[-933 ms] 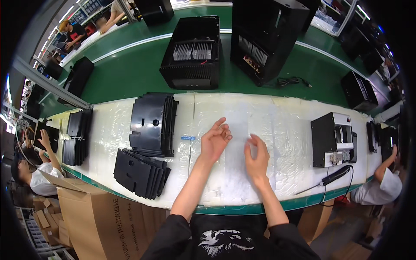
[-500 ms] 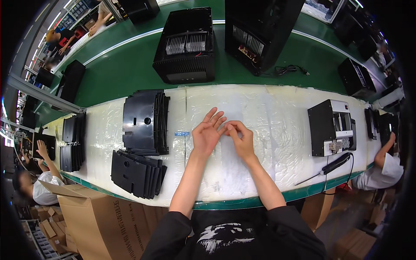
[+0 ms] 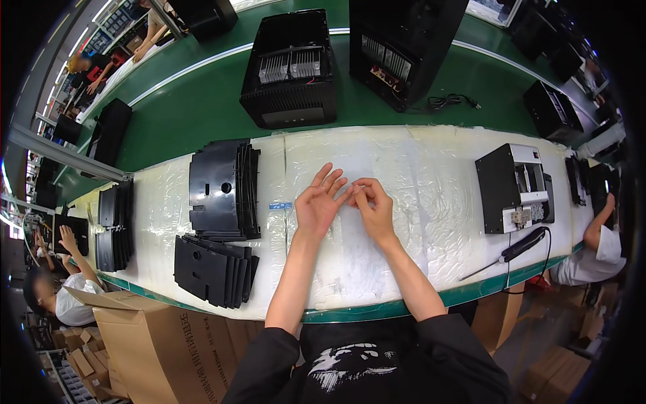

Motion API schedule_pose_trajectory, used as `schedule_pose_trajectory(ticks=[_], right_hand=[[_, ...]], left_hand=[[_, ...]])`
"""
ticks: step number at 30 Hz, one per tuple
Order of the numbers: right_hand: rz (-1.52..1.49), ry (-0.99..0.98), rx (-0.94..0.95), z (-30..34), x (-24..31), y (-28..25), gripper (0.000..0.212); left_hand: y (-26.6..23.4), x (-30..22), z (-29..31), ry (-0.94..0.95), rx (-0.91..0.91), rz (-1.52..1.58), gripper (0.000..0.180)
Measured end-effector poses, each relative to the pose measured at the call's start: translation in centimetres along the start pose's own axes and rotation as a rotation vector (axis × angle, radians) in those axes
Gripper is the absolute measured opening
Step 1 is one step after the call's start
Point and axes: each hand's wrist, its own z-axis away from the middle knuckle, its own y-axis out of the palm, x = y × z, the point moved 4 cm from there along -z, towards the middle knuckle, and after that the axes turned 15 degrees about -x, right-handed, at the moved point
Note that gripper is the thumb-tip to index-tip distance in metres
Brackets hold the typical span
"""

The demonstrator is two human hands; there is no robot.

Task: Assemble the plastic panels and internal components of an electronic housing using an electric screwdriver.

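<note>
Above the middle of the padded white tabletop (image 3: 431,269), my left hand (image 3: 319,209) is turned palm up with its fingers spread; nothing shows in it. My right hand (image 3: 372,212) meets its fingertips, thumb and forefinger pinched together. Whether something tiny sits in that pinch cannot be made out. To the left of my hands lies a stack of black plastic panels (image 3: 217,192) with holes and slots. A second stack of smaller black panels (image 3: 208,269) fans out in front of it. A small blue strip (image 3: 280,205) lies beside my left hand.
An electric screwdriver (image 3: 523,244) with a cord lies at right, by a black-and-white screw feeder (image 3: 511,188). Black cabinets (image 3: 289,74) stand on the green conveyor (image 3: 202,101) beyond. More black panels (image 3: 113,222) are at far left. A cardboard box (image 3: 155,343) stands below the table; co-workers flank both sides.
The view has shifted slightly. My hands hold nearly the same pose, the right still pinched at the left fingertips.
</note>
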Motion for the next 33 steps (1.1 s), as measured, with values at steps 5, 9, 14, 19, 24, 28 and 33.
schedule_pose_trajectory(ticks=[5,9,14,19,24,28,33], right_hand=[[0.027,0.025,0.016,-0.26,-0.3,0.22,0.015],[0.013,0.015,0.012,0.01,-0.44,0.19,0.016],[0.026,0.009,0.01,0.19,-0.25,0.12,0.016],[0.008,-0.027,0.004,-0.12,-0.43,0.15,0.017],[0.023,-0.008,0.004,-0.21,-0.14,0.09,0.017],[0.026,0.0,0.012,0.18,-0.21,0.21,0.018],[0.039,0.0,0.024,0.15,-0.14,0.17,0.018]], left_hand=[[-0.51,-0.01,-0.49,0.008,0.037,0.017,0.052],[-0.42,0.09,-0.52,0.009,0.034,0.034,0.052],[-0.43,0.13,-0.16,0.0,0.007,0.044,0.051],[-0.35,0.14,-0.12,-0.01,-0.012,0.062,0.049],[0.0,0.06,-0.16,-0.001,0.0,0.056,0.049],[-0.2,0.04,-0.22,0.002,-0.003,0.061,0.049],[-0.49,0.15,-0.19,-0.005,0.007,0.084,0.051]])
